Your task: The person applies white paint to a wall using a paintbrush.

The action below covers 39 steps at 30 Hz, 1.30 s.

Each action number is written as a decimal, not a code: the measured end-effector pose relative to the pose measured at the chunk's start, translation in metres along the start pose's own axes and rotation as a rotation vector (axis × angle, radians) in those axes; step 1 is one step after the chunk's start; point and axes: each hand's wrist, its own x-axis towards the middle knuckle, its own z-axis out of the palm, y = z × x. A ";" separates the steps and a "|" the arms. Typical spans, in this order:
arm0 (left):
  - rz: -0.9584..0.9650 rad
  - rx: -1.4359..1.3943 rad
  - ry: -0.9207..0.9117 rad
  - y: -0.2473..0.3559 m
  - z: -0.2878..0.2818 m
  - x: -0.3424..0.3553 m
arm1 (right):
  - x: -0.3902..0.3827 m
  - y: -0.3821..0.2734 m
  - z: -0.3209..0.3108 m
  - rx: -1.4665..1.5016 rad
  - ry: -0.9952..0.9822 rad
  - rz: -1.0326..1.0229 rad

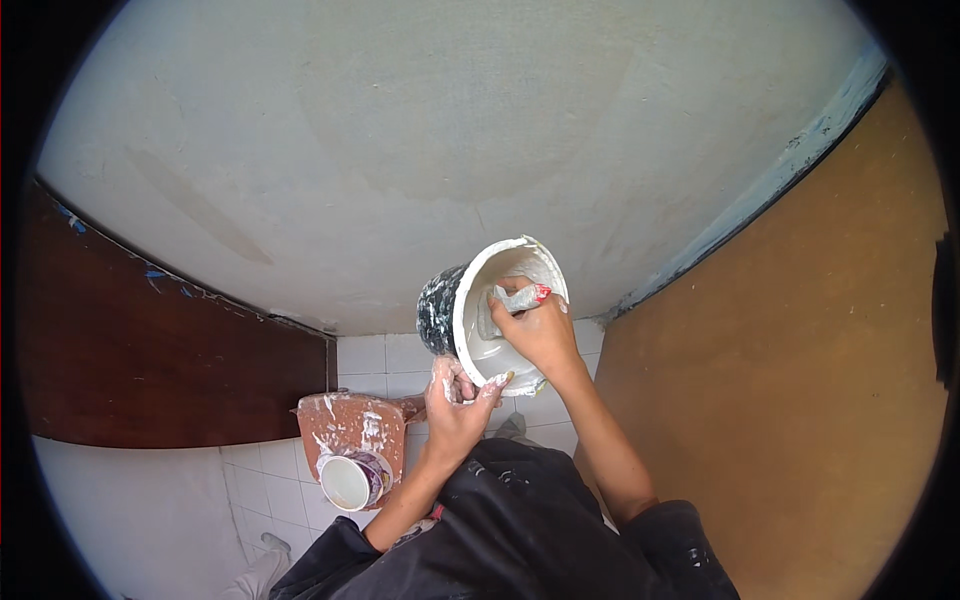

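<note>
A bucket (440,312), black and splattered with white outside, is tilted so that its pale inside faces me. Thick white paste coats its rim. My left hand (458,408), smeared with white, grips the lower rim, thumb over the edge and fingers underneath. Reaching into the bucket's mouth, my right hand (540,328) is closed around a putty knife (520,298) with a white-smeared, red-ended handle. Its blade is partly hidden by the fingers and lies near the bucket's inner wall. White residue clings to the inside of the bucket.
A reddish-brown stool (345,415) with white splashes stands at lower left, bearing a small white-mouthed tub (346,484). Ahead rises a pale wall (450,130). A dark brown panel (180,330) is on the left, a tan panel (780,350) on the right. White tiles (362,354) cover the floor.
</note>
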 end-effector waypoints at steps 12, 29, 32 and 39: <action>-0.094 -0.107 0.068 0.027 0.005 0.009 | -0.023 -0.002 -0.051 0.074 0.237 -0.145; -0.279 -0.057 -0.159 0.057 -0.021 0.029 | -0.031 -0.006 -0.086 -0.118 0.260 -0.458; -0.343 -0.162 -0.127 0.063 -0.017 0.032 | -0.028 0.000 -0.085 -0.072 0.281 -0.435; -0.333 -0.214 -0.088 0.054 -0.018 0.028 | 0.029 -0.010 -0.123 0.658 0.511 0.020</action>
